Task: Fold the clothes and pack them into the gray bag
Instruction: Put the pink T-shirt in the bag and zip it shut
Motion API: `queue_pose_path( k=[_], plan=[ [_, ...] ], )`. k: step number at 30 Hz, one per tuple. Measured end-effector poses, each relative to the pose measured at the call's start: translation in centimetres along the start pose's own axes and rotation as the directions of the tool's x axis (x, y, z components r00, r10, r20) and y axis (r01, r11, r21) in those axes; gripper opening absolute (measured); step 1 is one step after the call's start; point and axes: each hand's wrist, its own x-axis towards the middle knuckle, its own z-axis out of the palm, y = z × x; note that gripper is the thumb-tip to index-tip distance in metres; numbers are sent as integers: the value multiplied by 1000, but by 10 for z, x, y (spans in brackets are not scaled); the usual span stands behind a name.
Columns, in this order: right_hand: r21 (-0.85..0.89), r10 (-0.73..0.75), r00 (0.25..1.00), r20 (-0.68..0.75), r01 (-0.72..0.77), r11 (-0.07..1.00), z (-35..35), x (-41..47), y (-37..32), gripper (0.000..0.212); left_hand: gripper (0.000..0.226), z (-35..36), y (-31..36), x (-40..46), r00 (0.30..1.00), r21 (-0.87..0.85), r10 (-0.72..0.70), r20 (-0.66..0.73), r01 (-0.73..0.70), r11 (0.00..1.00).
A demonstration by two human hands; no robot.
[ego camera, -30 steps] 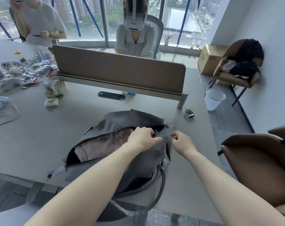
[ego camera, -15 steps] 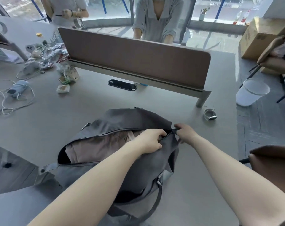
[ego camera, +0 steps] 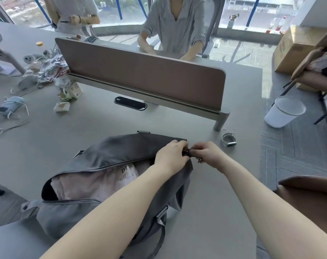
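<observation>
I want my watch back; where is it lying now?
In the head view, the watch lies on the table, right of the right hand, near the divider's foot.

Both bare forearms enter from the bottom edge and converge toward the centre, meeting at about one o'clock from it. The left forearm runs up from seven o'clock, the right from five o'clock. The left hand [ego camera: 171, 157] lies palm down, knuckles up, its fingers curled over and gripping the dark grey fabric at the zip end. The right hand [ego camera: 208, 153] sits just beside it at its three o'clock side, fingertips bent inward and pinching a small dark zip pull. The two hands nearly touch at the fingertips.
</observation>
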Motion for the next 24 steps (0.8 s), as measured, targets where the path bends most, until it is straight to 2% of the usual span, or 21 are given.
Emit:
queue_pose_path(
  k=[3,6,10,17,20,24],
  plan=[
    [-84,-84,995,-55,79,993,-2,-3,3,8,42,0,-1,8,999,47,8,36,-10,999],
    [-34,-122,984,-130,119,992,1,-6,4,7,37,0,-5,14,999,41,-21,49,19,999],
    [40,-73,989,-127,79,996,10,-9,4,16,22,4,-8,17,993,-80,-107,44,110,991],
    [185,9,993,-119,14,983,16,-13,5,21,18,11,-8,16,993,-135,-121,-9,119,984],
    [198,16,991,-135,11,980,18,-15,4,23,14,13,-7,16,982,-202,-190,-14,184,962],
    [175,12,991,-135,12,985,18,-15,7,26,6,9,-8,16,967,-204,-251,44,254,945]
  ],
)
